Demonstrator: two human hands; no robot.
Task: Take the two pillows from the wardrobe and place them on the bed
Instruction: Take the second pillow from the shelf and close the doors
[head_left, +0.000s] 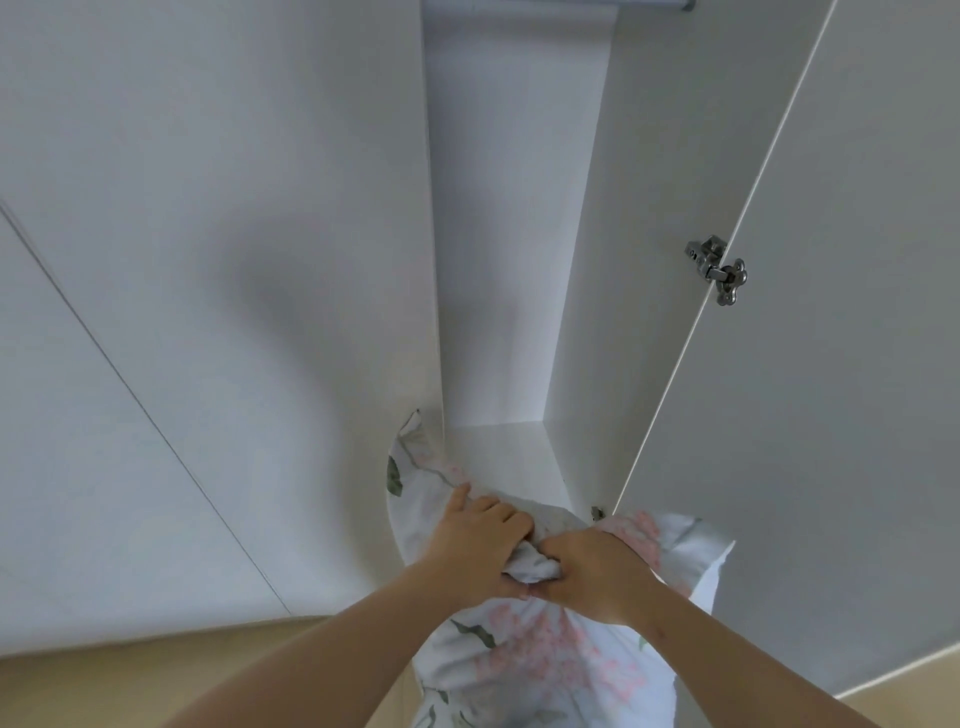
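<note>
A white pillow (540, 654) with pink flowers and green leaves hangs low in the view, in front of the open white wardrobe (509, 260). My left hand (483, 540) and my right hand (592, 571) sit side by side, both bunching the pillow's fabric near its middle. The pillow's upper corners stick out to the left and right of my hands. I cannot tell whether this is one pillow or two. The wardrobe compartment behind it shows only a bare white floor. No bed is in view.
The wardrobe's right door (831, 364) stands open, with a metal hinge (719, 270) on its inner edge. A shut white door panel (208, 260) fills the left. Beige floor (156, 670) shows along the bottom.
</note>
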